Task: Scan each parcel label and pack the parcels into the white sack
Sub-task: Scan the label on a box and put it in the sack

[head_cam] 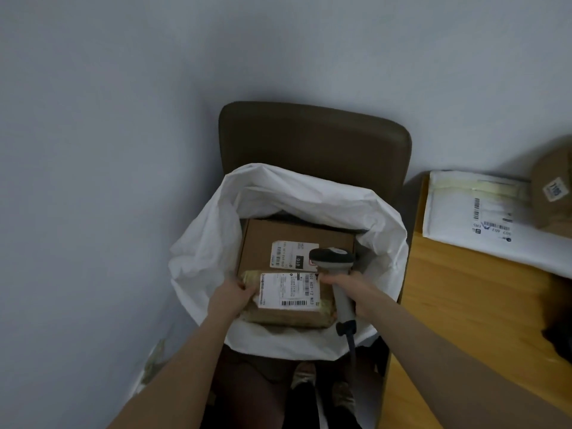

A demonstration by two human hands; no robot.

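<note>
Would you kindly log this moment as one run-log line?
left hand: holds parcel | right hand: grips scanner | parcel: in sack mouth, over box | table: mailer

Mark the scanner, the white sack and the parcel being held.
scanner [332, 257], head view, on its dark head.
white sack [204, 258], head view, on its left wall.
parcel [288, 291], head view, on its white label.

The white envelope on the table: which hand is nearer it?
Right. The right hand, gripping the scanner over the sack, is on the side nearest the envelope; the left hand holds the taped parcel at its opposite end, further away.
</note>
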